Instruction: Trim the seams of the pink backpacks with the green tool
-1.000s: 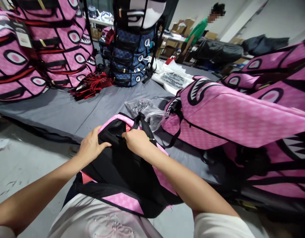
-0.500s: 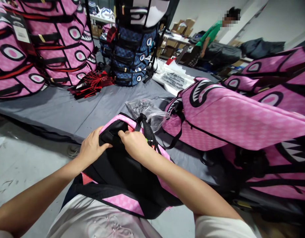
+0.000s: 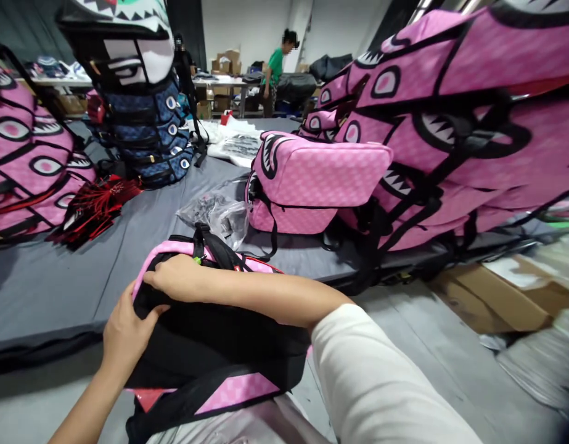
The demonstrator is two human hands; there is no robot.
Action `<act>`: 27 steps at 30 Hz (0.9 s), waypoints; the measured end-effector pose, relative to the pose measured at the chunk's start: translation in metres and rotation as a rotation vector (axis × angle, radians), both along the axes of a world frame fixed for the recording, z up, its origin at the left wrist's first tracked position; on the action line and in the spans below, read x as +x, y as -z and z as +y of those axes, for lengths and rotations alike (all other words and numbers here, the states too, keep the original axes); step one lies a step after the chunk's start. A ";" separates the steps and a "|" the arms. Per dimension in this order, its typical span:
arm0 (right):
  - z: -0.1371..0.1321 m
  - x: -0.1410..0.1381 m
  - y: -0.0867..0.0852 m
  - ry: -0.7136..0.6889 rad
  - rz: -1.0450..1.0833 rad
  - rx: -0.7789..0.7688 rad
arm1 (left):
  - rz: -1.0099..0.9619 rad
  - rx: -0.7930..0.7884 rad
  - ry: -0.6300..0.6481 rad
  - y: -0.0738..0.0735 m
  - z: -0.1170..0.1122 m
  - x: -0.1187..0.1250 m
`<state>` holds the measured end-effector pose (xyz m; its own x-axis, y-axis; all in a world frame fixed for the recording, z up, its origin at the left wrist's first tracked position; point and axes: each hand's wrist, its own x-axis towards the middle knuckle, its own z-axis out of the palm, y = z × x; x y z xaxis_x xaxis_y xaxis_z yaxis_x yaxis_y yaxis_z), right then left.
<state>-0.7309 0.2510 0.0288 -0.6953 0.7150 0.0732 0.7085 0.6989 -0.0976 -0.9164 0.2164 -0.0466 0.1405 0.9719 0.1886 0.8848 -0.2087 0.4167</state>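
Observation:
A pink and black backpack [image 3: 229,339] lies tilted against my body and the table edge, its black side facing me. My left hand [image 3: 127,324] is closed around its pink-edged rim at the left, with the thumb on the black material. Close beside it, my right hand [image 3: 180,277] has curled fingers gripping the black fabric just inside that rim. What lies under the right fingertips is hidden. A small green tag shows by the right wrist, near a black strap. Just beyond the backpack, a clear plastic bag [image 3: 219,216] rests on the table.
On the grey-covered table [image 3: 140,246], red and black tags [image 3: 94,209] lie near stacked blue backpacks [image 3: 150,135]. Pink backpacks [image 3: 321,179] are piled on the right; others stand left. A cardboard box [image 3: 501,296] sits on the floor. A person in green [image 3: 275,68] stands far back.
My view has turned right, bringing the cardboard box into sight. My right hand has moved closer to my left along the rim. Both hands still hold the backpack.

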 end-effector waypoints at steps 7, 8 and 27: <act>-0.003 -0.001 0.000 0.013 0.051 0.016 | -0.017 0.002 -0.020 -0.002 -0.003 0.003; -0.003 0.000 -0.003 0.009 0.049 0.002 | -0.020 -0.011 -0.022 -0.004 -0.004 0.003; -0.119 0.104 -0.019 0.542 -0.053 -0.134 | -0.254 -0.378 0.126 -0.010 0.016 -0.005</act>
